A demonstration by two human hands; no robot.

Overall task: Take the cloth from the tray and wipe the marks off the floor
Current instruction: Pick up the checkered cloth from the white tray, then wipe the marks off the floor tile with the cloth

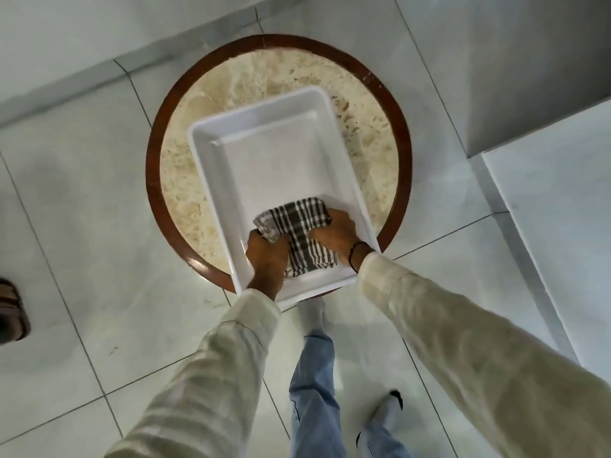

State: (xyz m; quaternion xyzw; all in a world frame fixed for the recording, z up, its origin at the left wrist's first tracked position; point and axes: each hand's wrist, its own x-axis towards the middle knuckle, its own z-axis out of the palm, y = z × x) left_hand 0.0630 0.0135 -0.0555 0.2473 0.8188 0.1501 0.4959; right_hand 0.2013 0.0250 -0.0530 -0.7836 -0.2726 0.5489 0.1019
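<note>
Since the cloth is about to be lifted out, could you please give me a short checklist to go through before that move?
1. Both hands on the cloth: ok. The left hand and right hand each have a grip on the checked cloth.
2. Cloth still in the tray: ok. It lies at the near end of the white tray.
3. Tray seated on the round table: not ok. Its near edge overhangs the rim.
4. Rest of the tray bare: ok.
5. Marks on the floor located: cannot tell; only faint smudges show.
</note>
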